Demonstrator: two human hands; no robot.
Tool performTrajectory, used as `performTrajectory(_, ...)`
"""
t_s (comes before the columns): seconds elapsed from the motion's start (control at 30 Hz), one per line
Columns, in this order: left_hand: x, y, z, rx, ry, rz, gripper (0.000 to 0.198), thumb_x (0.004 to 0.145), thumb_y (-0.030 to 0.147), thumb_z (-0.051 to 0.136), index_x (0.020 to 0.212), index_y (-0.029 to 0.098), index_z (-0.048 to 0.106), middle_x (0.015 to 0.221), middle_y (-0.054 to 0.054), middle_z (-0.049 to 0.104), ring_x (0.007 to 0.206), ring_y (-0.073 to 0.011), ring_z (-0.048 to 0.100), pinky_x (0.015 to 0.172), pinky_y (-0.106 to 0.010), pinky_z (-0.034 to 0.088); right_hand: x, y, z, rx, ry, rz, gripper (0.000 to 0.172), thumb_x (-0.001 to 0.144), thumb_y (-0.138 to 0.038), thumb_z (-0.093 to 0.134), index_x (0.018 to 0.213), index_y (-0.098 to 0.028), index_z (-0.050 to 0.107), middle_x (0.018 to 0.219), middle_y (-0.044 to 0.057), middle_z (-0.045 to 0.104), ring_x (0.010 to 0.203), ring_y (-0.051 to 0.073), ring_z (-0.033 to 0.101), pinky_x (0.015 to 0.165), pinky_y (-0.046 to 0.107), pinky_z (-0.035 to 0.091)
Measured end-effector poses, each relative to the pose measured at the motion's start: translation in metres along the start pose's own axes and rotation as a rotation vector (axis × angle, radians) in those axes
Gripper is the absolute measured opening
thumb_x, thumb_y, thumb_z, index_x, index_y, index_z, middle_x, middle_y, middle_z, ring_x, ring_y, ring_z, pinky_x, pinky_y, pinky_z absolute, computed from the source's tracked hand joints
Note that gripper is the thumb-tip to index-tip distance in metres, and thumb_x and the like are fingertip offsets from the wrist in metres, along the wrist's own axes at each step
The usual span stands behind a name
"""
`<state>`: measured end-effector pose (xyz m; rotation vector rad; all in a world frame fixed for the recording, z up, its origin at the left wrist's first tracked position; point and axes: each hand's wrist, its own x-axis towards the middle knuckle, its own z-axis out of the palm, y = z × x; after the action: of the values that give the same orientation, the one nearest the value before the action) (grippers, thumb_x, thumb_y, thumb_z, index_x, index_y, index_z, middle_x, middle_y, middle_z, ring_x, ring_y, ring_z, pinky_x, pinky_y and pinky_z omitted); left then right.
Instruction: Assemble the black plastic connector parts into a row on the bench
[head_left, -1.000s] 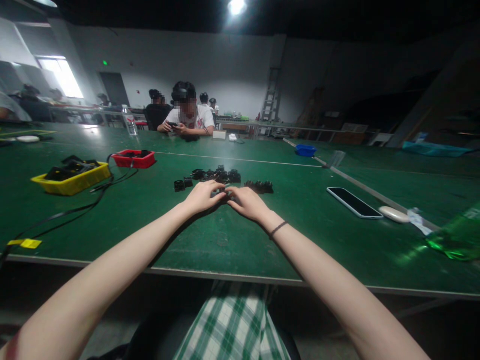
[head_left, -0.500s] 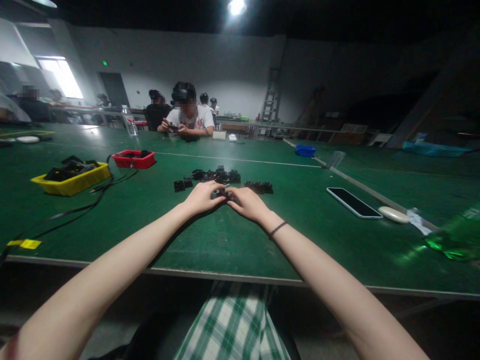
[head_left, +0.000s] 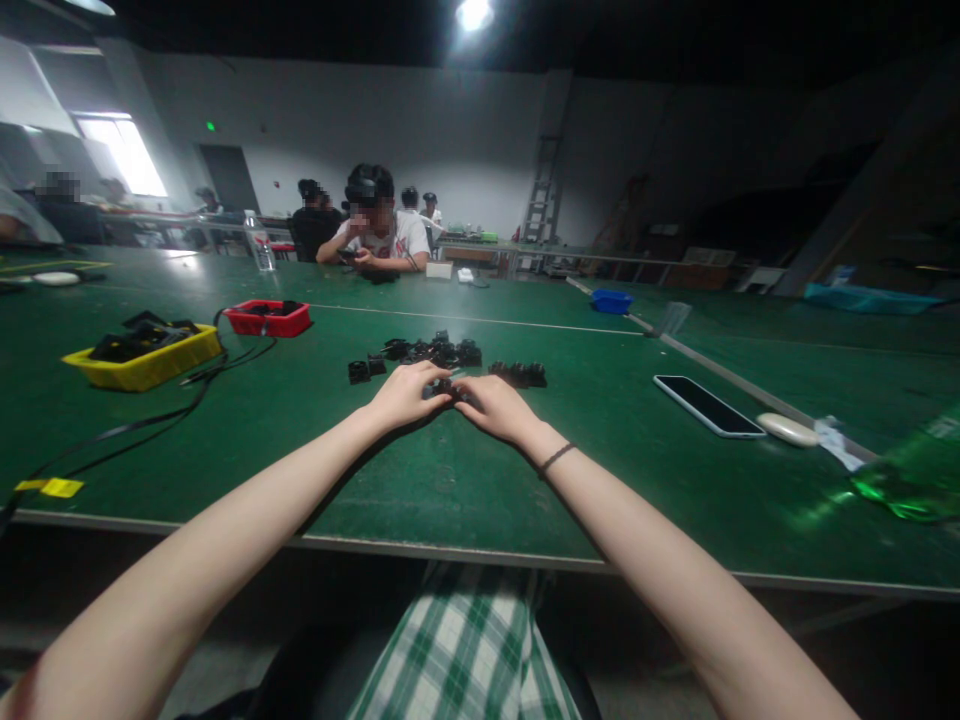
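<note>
My left hand (head_left: pixel 409 393) and my right hand (head_left: pixel 495 403) meet at the middle of the green table (head_left: pixel 457 490). Between their fingertips is a small black part (head_left: pixel 444 388), mostly covered by the fingers; both hands are closed on it. Just beyond them lies a loose pile of black plastic parts (head_left: pixel 435 350). Two more black pieces (head_left: pixel 360 371) sit left of my left hand. To the right of the pile, a row of similar black parts (head_left: pixel 517 374) stands close to my right hand.
On the left are a yellow tray (head_left: pixel 142 372) and a red tray (head_left: pixel 270 322), both holding black parts, beside black cables (head_left: pixel 196 400). A phone (head_left: pixel 707 406), an oval white case (head_left: pixel 786 429) and a green bottle (head_left: pixel 915 470) lie right. A co-worker (head_left: pixel 382 235) sits opposite.
My hands stay in nearly the same place around the small black part. Across the table, the co-worker has raised one hand toward the head.
</note>
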<state>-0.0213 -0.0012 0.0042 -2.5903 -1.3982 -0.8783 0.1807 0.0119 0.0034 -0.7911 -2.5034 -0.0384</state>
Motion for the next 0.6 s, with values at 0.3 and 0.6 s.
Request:
performTrajectory(0.3,0.0001,0.0015,-0.0022,-0.001,-0.009,0.001,0.032,0.083,0.034,0.062,0.111,0.019,0.065,0.101,-0.008,0.067,0.092,-0.0219,0.064,0.081,-0.033,0.05,-0.0001,-0.0006,-0.0008,0.003,-0.006,0.004,0.022,0.086,-0.019,0.061,0.107,-0.014,0.061,0.104,0.012,0.07,0.094,0.022,0.066,0.083,0.035,0.048)
performTrajectory(0.6,0.0,0.0018,-0.0021,-0.014,-0.003,-0.003,0.034,0.082,0.036,0.063,0.111,0.018,0.064,0.103,-0.008,0.067,0.094,-0.0227,0.064,0.083,-0.034,0.05,-0.0002,0.0016,0.0012,-0.008,-0.005,0.0,0.024,0.085,-0.019,0.062,0.108,-0.013,0.061,0.105,0.012,0.07,0.095,0.022,0.065,0.085,0.036,0.048)
